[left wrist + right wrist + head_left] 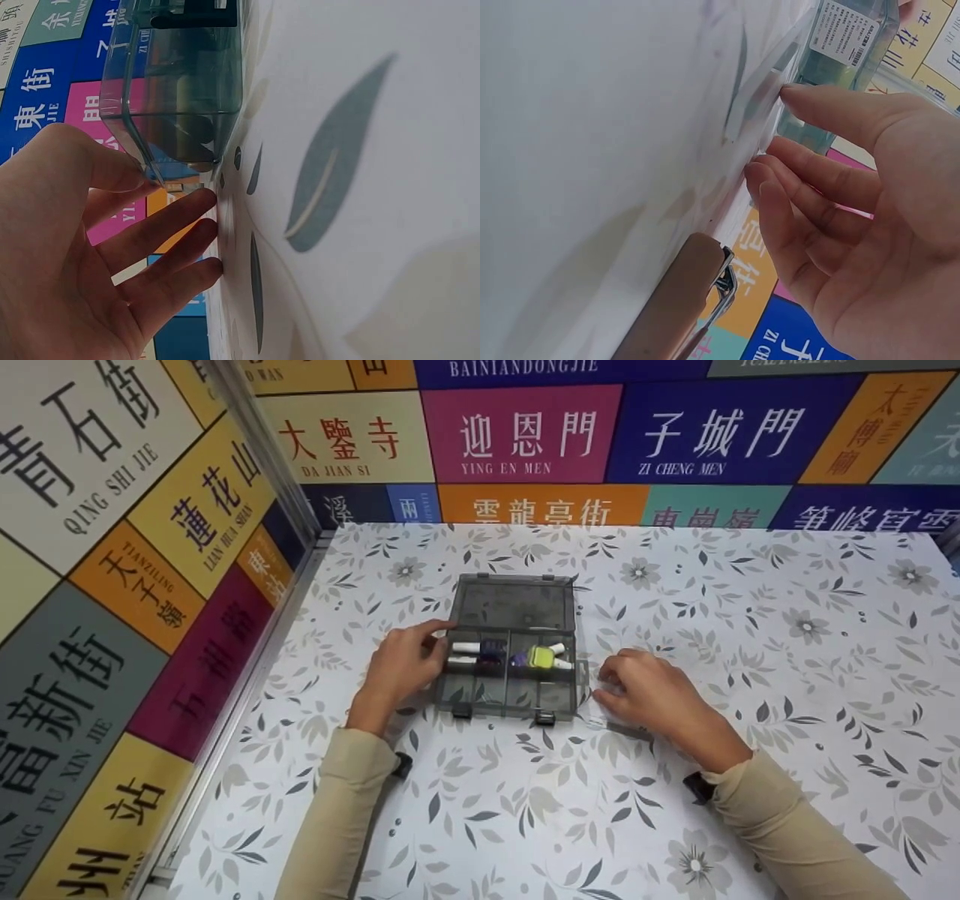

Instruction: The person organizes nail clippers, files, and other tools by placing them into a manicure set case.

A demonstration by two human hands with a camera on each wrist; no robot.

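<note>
1. Box (491, 710), grey and see-through, sits on the table (675, 825) near the middle of the head view, with its lid (514, 601) laid back toward the top of the frame.
2. Inside, walls split it into compartments. The upper left one holds dark bottles (493, 651), lying on their sides just beside each other, with white caps (466, 647) pointing left.
3. The upper right part holds a yellow bottle (541, 658) and a purple bottle (519, 660); they overlap, and white caps show at their right. Whether more lie beneath, I cannot tell.
4. Two latches (545, 717) stick out from the lower edge.
5. The left hand (405, 664) is at the box's left side, index finger at the upper left corner, its other fingers spread loosely in the left wrist view.
6. The right hand (649, 690) is just right of the box, apart from the left, fingers loosely bent. Whether its fingertips touch the thin clear piece (757, 94) beside them, I cannot tell.
7. The right wrist view shows a printed label (845, 32) on the box, upper right, and a brown item (676, 296) with a metal part, bottom.
</note>
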